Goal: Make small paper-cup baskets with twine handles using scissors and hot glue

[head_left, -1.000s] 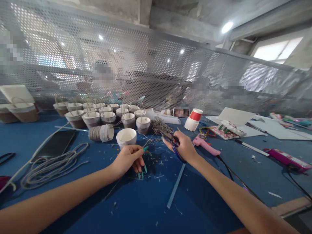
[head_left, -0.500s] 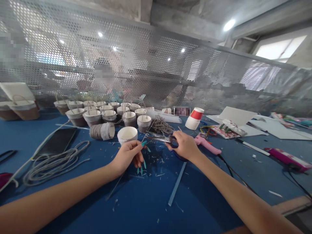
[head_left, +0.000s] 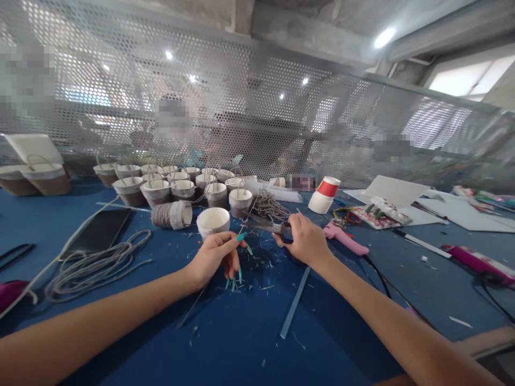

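My right hand holds a pair of scissors by the dark blue handles, with the blades pointing left. The blades look slightly parted. My left hand, with long green nails, pinches a thin strand of cord between thumb and forefinger. One end of the strand hangs below the hand, and the other rises beside the scissor blades. Whether the blades touch it I cannot tell. Just behind my left hand stands a white cup, and a cord-wrapped cup lies on its side to its left.
Several handled cups stand at the back left. A coil of grey cord and a black phone-like slab lie left. Short cord pieces are heaped behind the scissors. A pink glue gun and stacked paper cups are right.
The view has shifted slightly, so things appear a little further right. The scissor blades seem to have closed somewhat near the strand. Both hands keep their holds.
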`<state>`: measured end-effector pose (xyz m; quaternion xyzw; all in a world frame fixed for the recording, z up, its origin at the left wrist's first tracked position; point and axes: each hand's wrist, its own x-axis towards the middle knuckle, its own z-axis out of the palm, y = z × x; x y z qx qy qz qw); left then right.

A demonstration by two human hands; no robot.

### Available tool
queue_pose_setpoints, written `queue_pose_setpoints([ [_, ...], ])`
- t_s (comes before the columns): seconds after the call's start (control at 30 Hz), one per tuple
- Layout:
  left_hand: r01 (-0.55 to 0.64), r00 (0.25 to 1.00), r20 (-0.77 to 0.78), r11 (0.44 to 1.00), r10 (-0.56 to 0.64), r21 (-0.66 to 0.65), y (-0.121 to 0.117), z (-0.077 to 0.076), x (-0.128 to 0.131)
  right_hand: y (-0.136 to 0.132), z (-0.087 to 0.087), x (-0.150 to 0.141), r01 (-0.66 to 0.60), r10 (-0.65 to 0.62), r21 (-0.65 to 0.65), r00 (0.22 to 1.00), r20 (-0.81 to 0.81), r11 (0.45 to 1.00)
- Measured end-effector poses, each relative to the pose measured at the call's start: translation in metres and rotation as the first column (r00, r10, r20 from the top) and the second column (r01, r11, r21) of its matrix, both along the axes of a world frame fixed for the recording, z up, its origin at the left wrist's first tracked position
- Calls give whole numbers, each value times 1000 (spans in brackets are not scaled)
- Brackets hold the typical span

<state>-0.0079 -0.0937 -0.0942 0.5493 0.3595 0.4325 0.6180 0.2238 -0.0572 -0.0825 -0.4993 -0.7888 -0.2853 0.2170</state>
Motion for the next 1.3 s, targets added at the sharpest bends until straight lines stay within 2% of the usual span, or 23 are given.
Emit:
queue_pose_setpoints([
  [0.2, 45, 999, 25, 999, -45, -19, -1, -1, -1, -1, 1, 0, 28, -28, -2, 1000, 11, 1000],
  [0.73, -17, 994, -106, 999, 22, 46, -5, 0, 1, -5, 1, -6, 126, -122, -78, 991, 50, 989],
  [1.3, -50, 991, -125, 998, 55, 38, -5, 1, 2, -9, 5, -9, 189, -173, -122, 976, 134, 974],
])
